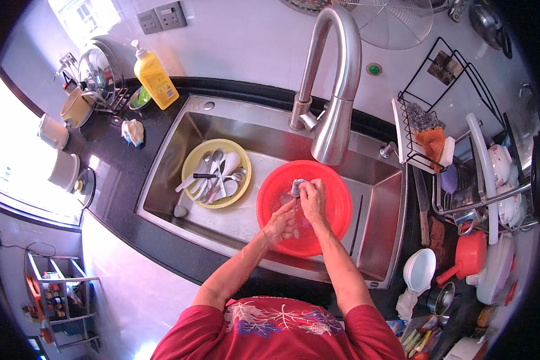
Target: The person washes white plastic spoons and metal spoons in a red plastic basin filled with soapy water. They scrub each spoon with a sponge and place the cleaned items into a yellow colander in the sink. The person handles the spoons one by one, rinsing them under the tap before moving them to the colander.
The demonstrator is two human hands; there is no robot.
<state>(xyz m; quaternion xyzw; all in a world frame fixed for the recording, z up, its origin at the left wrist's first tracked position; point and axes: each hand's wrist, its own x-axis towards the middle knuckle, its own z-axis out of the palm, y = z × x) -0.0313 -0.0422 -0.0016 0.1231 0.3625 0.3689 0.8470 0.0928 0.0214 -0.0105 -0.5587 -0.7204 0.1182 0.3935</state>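
Observation:
Both my hands are over a red plastic basin (pixel 340 201) in the sink, which holds some water. My right hand (pixel 313 203) is closed on a grey scrubbing pad (pixel 297 188). Below and to the left, my left hand (pixel 281 224) is closed around a thin utensil, whose tip end seems to run up into the pad; its kind is hidden. Left of the red basin sits a yellow bowl (pixel 246 186) filled with several spoons and other cutlery (pixel 217 174).
The steel sink (pixel 162 180) surrounds both vessels, and a tall faucet (pixel 336 120) hangs over the basin's far side. A yellow pump bottle (pixel 156 77) stands at the back left. On the right are a wire rack (pixel 423 135), a knife (pixel 422 204), white bowls (pixel 419 269) and a red pan (pixel 469 252).

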